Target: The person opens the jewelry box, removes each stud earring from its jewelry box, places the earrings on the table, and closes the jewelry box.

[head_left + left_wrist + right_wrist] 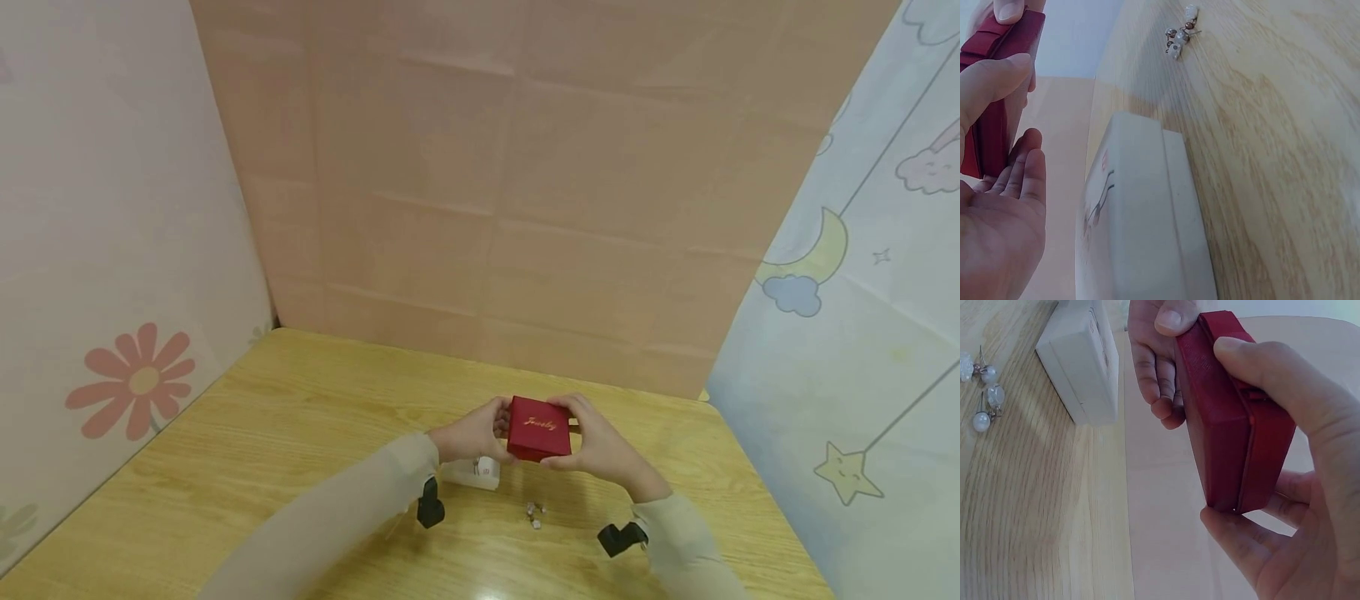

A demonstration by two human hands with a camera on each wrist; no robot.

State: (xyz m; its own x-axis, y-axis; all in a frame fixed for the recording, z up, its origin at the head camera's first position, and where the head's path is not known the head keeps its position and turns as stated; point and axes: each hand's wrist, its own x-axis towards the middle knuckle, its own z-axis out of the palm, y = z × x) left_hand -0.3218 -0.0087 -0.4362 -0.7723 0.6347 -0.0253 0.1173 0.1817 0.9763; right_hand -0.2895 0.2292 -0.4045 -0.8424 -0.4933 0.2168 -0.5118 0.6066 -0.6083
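Note:
A red jewelry box (538, 427) with gold lettering on its lid is held up above the table between both hands. My left hand (472, 432) grips its left side, thumb on the near edge and fingers behind. On the opposite side, my right hand (600, 442) holds the box between thumb and fingers. In the right wrist view the red box (1222, 419) looks closed, with a seam between lid and base. A pair of beaded earrings (535, 514) lies on the wood below; pearl and clear beads show on the earrings (1179, 36) in the left wrist view.
A white box (474, 473) with a printed picture sits on the wooden table (337, 400) just below my left hand. A plain hanging backdrop (495, 208) stands along the table's far edge, with patterned sheets at both sides.

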